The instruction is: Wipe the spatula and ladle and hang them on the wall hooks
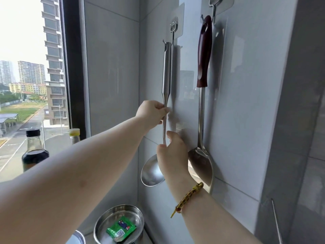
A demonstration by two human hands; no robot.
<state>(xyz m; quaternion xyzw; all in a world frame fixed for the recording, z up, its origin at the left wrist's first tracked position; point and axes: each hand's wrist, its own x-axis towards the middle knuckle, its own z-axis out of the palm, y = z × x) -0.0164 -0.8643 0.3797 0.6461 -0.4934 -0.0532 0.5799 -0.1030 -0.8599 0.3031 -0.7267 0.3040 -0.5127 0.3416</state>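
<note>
Down near us, a round steel bowl (119, 221) holds a green packet (121, 230). Right hand (173, 155) pinches the ladle (165, 110) low on its thin stem; left hand (152, 114) pinches it just above. Smooth steel handle, tip at the wall hook (173, 26). Right of both grips hangs the spatula (202, 120), red-handled, close, glossy tile behind.

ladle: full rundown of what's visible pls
The ladle looks like one piece of brushed stainless steel: a thick tubular handle that narrows to a thin stem, ending in a round polished bowl at the bottom, partly hidden behind the right hand. It hangs upright against the grey tiled wall, its top end at the prong of the left wall hook. The left hand pinches the stem just below the thick handle; the right hand grips the stem's lower end. The spatula hangs apart on its right.
</note>
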